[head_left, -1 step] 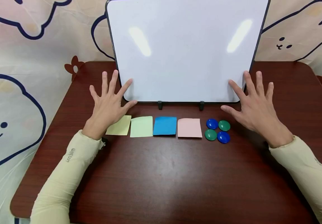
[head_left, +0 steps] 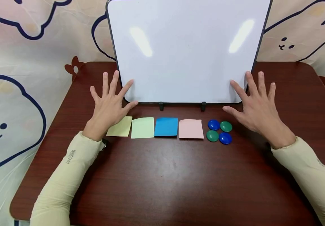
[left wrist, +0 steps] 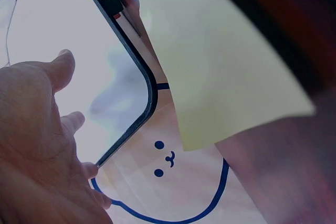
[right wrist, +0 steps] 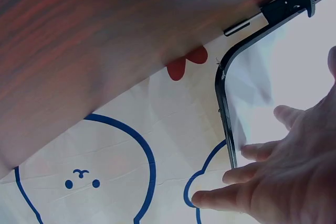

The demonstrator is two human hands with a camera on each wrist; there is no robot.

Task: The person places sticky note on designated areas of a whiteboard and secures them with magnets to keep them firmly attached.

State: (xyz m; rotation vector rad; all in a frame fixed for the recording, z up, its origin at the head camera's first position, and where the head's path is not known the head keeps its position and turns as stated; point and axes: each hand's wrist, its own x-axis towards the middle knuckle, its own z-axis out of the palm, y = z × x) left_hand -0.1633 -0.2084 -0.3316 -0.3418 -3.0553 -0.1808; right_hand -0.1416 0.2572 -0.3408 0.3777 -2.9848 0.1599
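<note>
A whiteboard [head_left: 179,53] stands at the back of the table. My left hand [head_left: 109,103], fingers spread, is by its lower left corner, the wrist beside a yellow sticky note [head_left: 122,127]. Beside that lie a light green note [head_left: 142,128], a blue note [head_left: 166,127] and a pink note [head_left: 191,129]. My right hand [head_left: 259,108], also spread, is by the lower right corner. Left of it lie two blue magnets [head_left: 214,125] and two green magnets [head_left: 226,126]. Both hands hold nothing; whether fingertips touch the board, I cannot tell.
Two black stand feet [head_left: 161,106] jut out under the whiteboard's lower edge. The dark red-brown table [head_left: 162,182] has rounded corners. Behind and left of it hangs a pale cloth [head_left: 10,56] with cartoon animals and red flowers.
</note>
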